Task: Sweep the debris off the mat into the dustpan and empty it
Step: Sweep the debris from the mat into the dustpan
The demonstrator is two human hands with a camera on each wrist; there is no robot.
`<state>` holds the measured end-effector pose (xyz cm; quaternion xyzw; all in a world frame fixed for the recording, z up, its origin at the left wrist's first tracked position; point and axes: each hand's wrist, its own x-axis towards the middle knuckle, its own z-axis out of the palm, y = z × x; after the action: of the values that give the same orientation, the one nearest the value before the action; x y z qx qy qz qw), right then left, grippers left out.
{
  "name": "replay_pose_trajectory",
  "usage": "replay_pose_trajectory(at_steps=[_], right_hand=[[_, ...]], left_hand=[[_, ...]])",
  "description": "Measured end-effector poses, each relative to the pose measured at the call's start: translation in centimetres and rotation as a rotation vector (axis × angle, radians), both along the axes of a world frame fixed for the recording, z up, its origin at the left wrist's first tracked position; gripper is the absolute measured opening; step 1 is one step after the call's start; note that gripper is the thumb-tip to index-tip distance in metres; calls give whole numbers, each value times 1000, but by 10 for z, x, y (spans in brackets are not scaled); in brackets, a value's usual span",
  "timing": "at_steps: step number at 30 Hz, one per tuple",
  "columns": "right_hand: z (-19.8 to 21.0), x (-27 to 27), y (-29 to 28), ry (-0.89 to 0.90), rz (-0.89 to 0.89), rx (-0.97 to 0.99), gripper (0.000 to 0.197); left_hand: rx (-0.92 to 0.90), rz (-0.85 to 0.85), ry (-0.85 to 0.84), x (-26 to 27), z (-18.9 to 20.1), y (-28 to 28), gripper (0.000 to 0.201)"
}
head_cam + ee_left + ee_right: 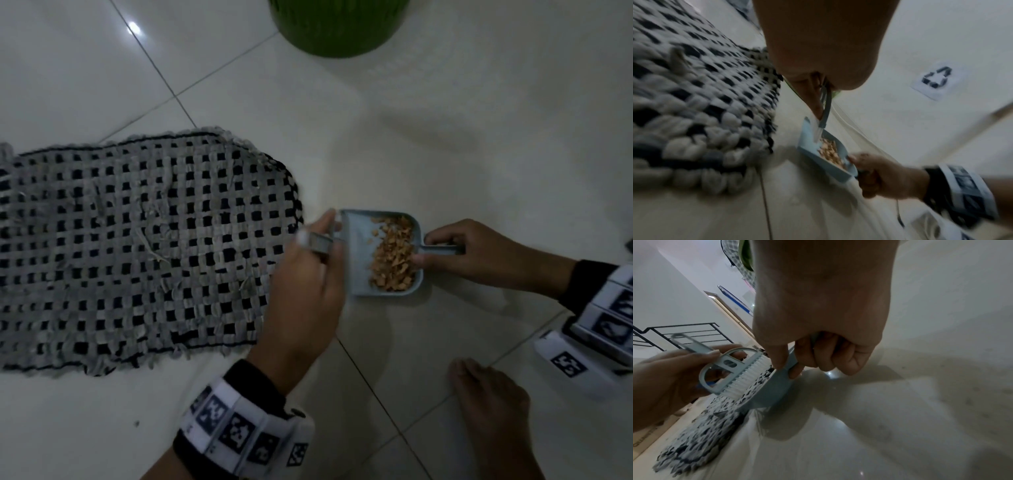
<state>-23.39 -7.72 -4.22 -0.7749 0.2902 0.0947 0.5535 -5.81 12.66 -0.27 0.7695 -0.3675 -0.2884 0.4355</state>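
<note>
A woven grey-and-black mat (pixel 137 253) lies on the white tiled floor. Just off its right edge sits a small light-blue dustpan (pixel 359 260) with a heap of tan debris (pixel 394 257) inside. My right hand (pixel 479 253) grips the dustpan's handle (pixel 442 250). My left hand (pixel 305 284) holds a small blue brush (pixel 729 369) with white bristles (pixel 750 376) at the pan's open lip. In the left wrist view the brush (pixel 824 113) points down into the dustpan (pixel 818 155). The dustpan's underside (pixel 772 389) shows in the right wrist view.
A green round bin (pixel 339 24) stands on the floor beyond the dustpan. A bare foot (pixel 489 418) rests on the tiles near the bottom right. A stair railing (pixel 684 335) and a wall show in the right wrist view.
</note>
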Motion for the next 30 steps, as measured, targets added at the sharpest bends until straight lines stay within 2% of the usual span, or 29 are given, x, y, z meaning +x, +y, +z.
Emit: replay_pose_trajectory(at_steps=[4,11,15,16,19,22,26,30], right_hand=[[12,13,4,-30,-14,38,26],[30,68,47,-50,69,-9,33],[31,109,99,-77,237,-17,47],[31,117,111,-71,258,-4,47],[29,141,153,-39,361,20,27],[24,153,190,-4,492,-74,28],[16,160,225,29,618,-73,44],[5,162,246,69,653,-79,52]], left_hand=[[-103,211,181,42,13,11,38],[-117,268,289,86,33,54,42],[-119,394,233,101,46,108,40],[-120,433,236,102,48,122,39],[-108,564,229,104,56,172,40],[-61,704,201,102,58,223,37],[151,838,2,90,42,288,36],[394,923,-217,59,17,317,39]])
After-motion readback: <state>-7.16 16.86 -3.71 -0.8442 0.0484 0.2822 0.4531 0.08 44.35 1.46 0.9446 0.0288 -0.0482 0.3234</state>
